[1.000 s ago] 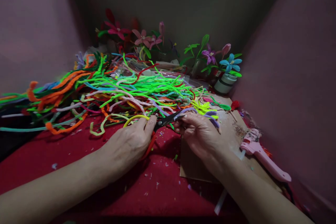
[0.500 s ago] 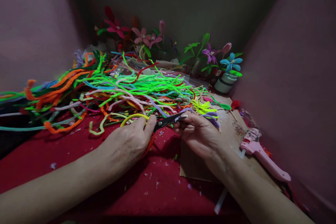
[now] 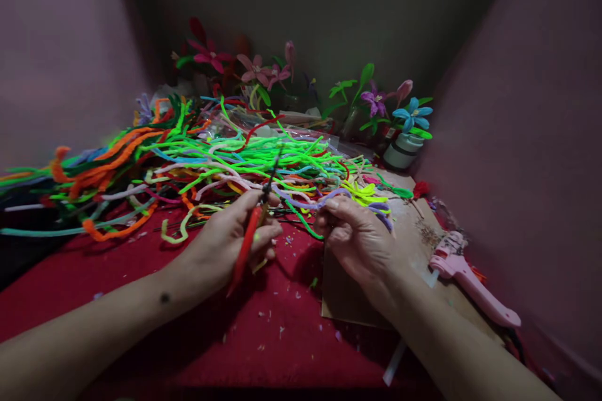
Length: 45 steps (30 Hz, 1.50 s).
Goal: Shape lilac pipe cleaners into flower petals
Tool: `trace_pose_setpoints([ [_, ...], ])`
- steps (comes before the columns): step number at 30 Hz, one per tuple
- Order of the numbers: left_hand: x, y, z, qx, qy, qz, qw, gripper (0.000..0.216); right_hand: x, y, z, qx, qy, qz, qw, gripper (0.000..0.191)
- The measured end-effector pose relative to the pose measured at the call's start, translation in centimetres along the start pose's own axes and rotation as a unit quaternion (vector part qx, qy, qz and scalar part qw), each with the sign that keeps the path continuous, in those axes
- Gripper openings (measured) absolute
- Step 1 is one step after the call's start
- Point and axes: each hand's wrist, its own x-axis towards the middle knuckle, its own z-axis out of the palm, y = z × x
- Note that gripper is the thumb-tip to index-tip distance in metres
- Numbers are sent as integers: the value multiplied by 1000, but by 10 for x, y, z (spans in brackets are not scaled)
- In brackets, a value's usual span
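Two bare hands are above the red-covered surface (image 3: 273, 351). In the left hand (image 3: 219, 238) we see scissors (image 3: 248, 238), gripped by the red handle, their dark blades tilted up and away over the heap of fuzzy stems (image 3: 263, 156). We see the right hand (image 3: 362, 232) just apart from them, its thumb and fingertips drawn narrowly together beside a lavender stem (image 3: 308, 205); we cannot tell whether it pinches that strand or something smaller.

The heap spreads behind both hands, bright green in the middle, with orange strands (image 3: 126, 144) on the left and yellow ones (image 3: 364, 191) near the right hand. Under the right hand we find a cardboard sheet (image 3: 350, 294), and beside that forearm a pink glue gun (image 3: 484, 291). Tiny scraps (image 3: 337, 336) dot the cloth before us. At the back stand fuzzy flowers, among them a blue flower (image 3: 412, 114) above a pale jar (image 3: 403, 150).
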Motion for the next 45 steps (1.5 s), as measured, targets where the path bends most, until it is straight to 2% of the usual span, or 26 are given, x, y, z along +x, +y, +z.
trace_pose_setpoints([
  [2, 2, 12, 4, -142, -8, -77, 987, 39, -3, 2, 4, -17, -10, -17, 1000, 5],
  [4, 3, 23, 7, -218, 1, -99, 971, 45, -7, 4, 8, -38, -17, -12, 999, 6],
  [7, 4, 34, 11, -247, 37, -91, 964, 48, -15, 5, 10, -84, -34, 20, 996, 8],
  [9, 4, 38, 11, -232, 65, -75, 968, 48, -21, 1, 10, -174, -48, 6, 984, 16],
  [10, 4, 39, 10, -221, 74, -63, 970, 47, -24, -2, 9, -243, -51, -36, 968, 20],
  [11, 4, 40, 9, -213, 80, -48, 972, 46, -27, -6, 9, -313, -41, -115, 942, 19],
  [12, 4, 40, 7, -206, 80, -33, 975, 45, -29, -10, 8, -370, -28, -212, 904, 12],
  [13, 4, 41, 5, -198, 72, -18, 977, 44, -30, -14, 8, -406, -27, -307, 860, 13],
  [14, 4, 41, 4, -187, 62, -3, 980, 42, -31, -18, 8, -440, -43, -359, 822, 23],
  [15, 4, 41, 2, -173, 50, 12, 984, 41, -30, -20, 9, -467, -77, -382, 793, 30],
  [16, 3, 42, 2, -159, 37, 27, 986, 39, -29, -21, 9, -485, -115, -385, 777, 33],
  [17, 3, 43, 1, -144, 28, 41, 988, 38, -28, -21, 9, -492, -146, -371, 774, 32],
  [18, 3, 43, 1, -131, 22, 52, 990, 37, -27, -21, 10, -491, -163, -353, 779, 29],
  [20, 3, 45, 1, -117, 29, 61, 991, 37, -25, -18, 11, -472, -164, -303, 812, 21],
  [24, 5, 46, 3, -171, 68, 40, 982, 40, -25, -15, 12, -386, -119, -166, 899, 11],
  [27, 9, 40, 3, -229, 62, 6, 971, 44, -25, -14, 14, -293, -84, -60, 951, 6],
  [30, 12, 31, 4, -247, 43, -27, 968, 46, -24, -12, 15, -213, -64, 17, 975, 6],
  [32, 13, 27, 4, -240, 33, -45, 969, 48, -23, -10, 14, -180, -60, 39, 981, 6],
  [36, 16, 22, -2, -155, 19, -44, 987, 38, -22, -9, 13, -167, -44, 28, 985, 5],
  [39, 16, 15, -13, 31, 63, 35, 997, 34, -20, -11, 14, -200, -7, -35, 979, 5],
  [41, 15, 8, -20, 202, 75, 116, 970, 33, -20, -12, 14, -223, 22, -81, 971, 5],
  [43, 13, 1, -23, 348, 49, 202, 914, 34, -19, -12, 14, -247, 45, -117, 961, 4],
  [45, 10, -5, -22, 435, 15, 273, 858, 39, -19, -12, 12, -270, 66, -150, 949, 5],
])
